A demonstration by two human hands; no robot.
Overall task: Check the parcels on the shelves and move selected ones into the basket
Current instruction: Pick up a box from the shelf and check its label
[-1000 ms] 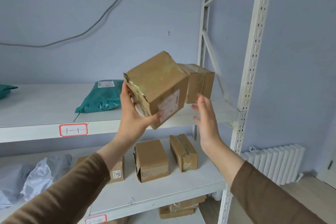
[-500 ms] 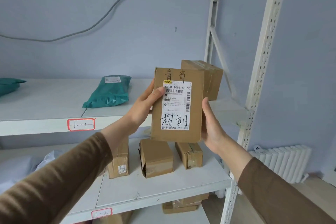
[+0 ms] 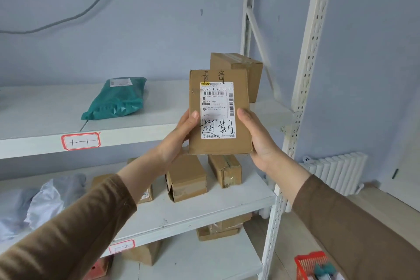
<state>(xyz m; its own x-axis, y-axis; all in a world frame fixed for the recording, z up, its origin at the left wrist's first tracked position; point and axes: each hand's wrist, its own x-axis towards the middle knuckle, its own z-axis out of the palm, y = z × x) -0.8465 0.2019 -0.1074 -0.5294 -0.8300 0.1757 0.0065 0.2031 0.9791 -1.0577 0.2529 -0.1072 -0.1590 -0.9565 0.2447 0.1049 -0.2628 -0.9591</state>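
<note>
Cardboard parcel (image 3: 220,112) held up at chest height in front of the top shelf (image 3: 41,118), label face turned to the camera, big handwritten marks across the white label (image 3: 217,110). Gripped on both sides: left hand (image 3: 176,141) curled round the left edge, thumb on the front; right hand (image 3: 259,141) cupping the lower right corner, thumb pressed to the face. Checking step, by the look of it, with the move to the basket not yet made. Red basket (image 3: 312,265) low at the right, down on the floor, something teal already inside. Plenty left to go through: another box (image 3: 247,68) just behind, green mailer (image 3: 116,98) further left, more boxes (image 3: 187,177) on the shelf below. Label's small print too fine to read. Basket cut off by the frame edge and the sleeve, contents hard to make out. Fingers behind the parcel hidden.
</note>
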